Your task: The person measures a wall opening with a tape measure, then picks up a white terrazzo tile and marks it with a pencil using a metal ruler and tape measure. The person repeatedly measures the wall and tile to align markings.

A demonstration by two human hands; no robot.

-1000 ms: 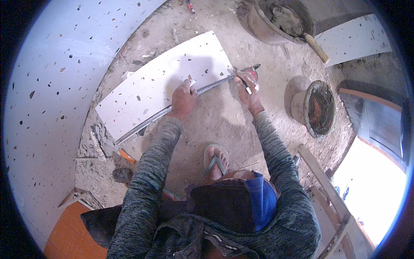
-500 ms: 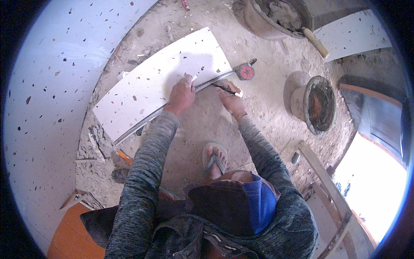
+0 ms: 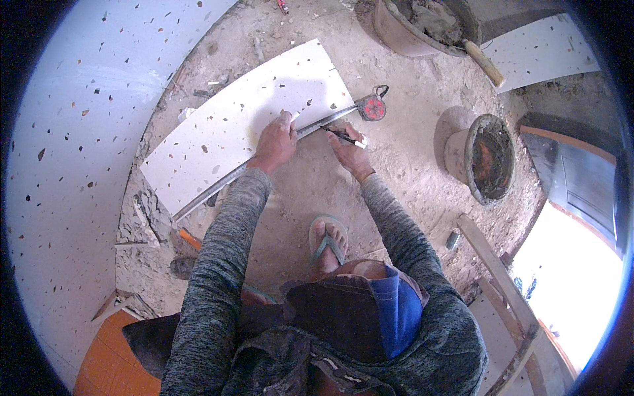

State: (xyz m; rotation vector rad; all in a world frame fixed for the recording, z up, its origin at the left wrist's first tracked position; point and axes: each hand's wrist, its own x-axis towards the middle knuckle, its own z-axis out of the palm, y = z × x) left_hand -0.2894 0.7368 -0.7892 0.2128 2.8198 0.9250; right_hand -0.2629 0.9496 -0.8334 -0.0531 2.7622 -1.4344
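Observation:
A white speckled slab [image 3: 228, 132] lies on the dirt floor ahead of me. A grey strip, which looks like a tape blade [image 3: 231, 177], runs along its near edge to a red and black tape measure [image 3: 372, 108] past the right corner. My left hand [image 3: 275, 142] presses its curled fingers on the slab's near edge and the strip; a small white bit, its kind unclear, shows at the fingertips. My right hand [image 3: 352, 155] grips a black and white marker [image 3: 343, 136], whose dark tip is at the near edge, right of my left hand.
Two mortar-smeared containers, a large tub [image 3: 396, 30] and a bucket [image 3: 456, 155], stand to the right. A wooden handle [image 3: 484, 64] juts from the tub. A speckled panel [image 3: 72, 145] fills the left side. A wooden frame [image 3: 498, 270] is at lower right; an orange-handled tool [image 3: 190, 239] lies left.
My right hand and the marker have shifted slightly left along the slab's edge. The tape measure has turned a little, its strap now showing as a loop. My left hand stays at the edge.

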